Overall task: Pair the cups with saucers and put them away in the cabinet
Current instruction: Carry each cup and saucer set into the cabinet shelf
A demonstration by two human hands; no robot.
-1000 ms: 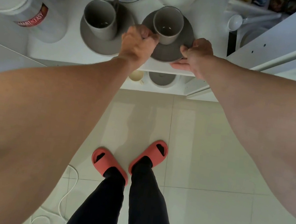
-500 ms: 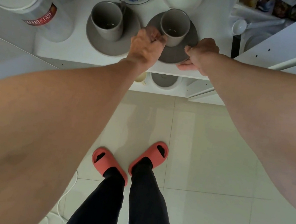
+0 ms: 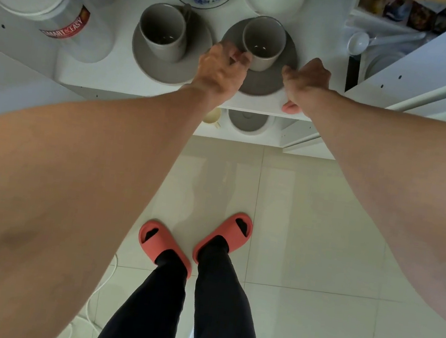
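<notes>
Two grey cups stand on two grey saucers on the white cabinet shelf [image 3: 108,80]. From the head view, the right cup [image 3: 262,42] on its saucer [image 3: 258,84] lies between both hands. The left hand [image 3: 220,67] pinches the cup's handle side (the handle itself is hidden). The right hand [image 3: 306,79] is curled at the saucer's right edge; whether it grips, I cannot tell. The left cup [image 3: 162,30] and left saucer [image 3: 166,70] stand beside, untouched. Both cups are matte, upright, empty.
</notes>
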